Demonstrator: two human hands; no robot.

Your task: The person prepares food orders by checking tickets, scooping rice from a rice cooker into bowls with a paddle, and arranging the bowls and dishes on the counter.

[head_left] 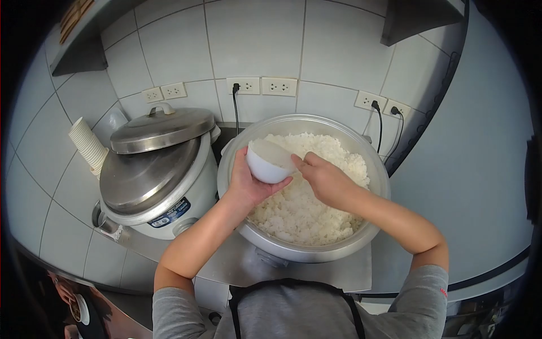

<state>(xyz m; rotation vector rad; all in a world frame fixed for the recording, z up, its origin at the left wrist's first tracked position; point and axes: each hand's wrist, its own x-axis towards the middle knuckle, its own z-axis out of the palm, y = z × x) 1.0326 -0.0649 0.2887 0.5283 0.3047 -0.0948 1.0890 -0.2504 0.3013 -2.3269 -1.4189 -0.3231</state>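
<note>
A large round metal pot (pixel 378 186) full of white cooked rice (pixel 310 209) stands in the middle of the view. Over its left part, my left hand (pixel 248 183) holds a small white bowl (pixel 268 169), tilted, its fingers and thumb around the outside. Something pale shows inside the bowl. My right hand (pixel 322 178) is closed at the bowl's right rim, above the rice, with its fingers pressed together; what it grips is too hidden to make out.
A rice cooker (pixel 192 186) with a lid (pixel 186 127) resting on top stands left on the metal counter (pixel 333 274). Stacked cups (pixel 87 144) are behind it. Cords hang from wall sockets (pixel 370 100). Part of another person's hand (pixel 65 291) shows lower left, near a bowl.
</note>
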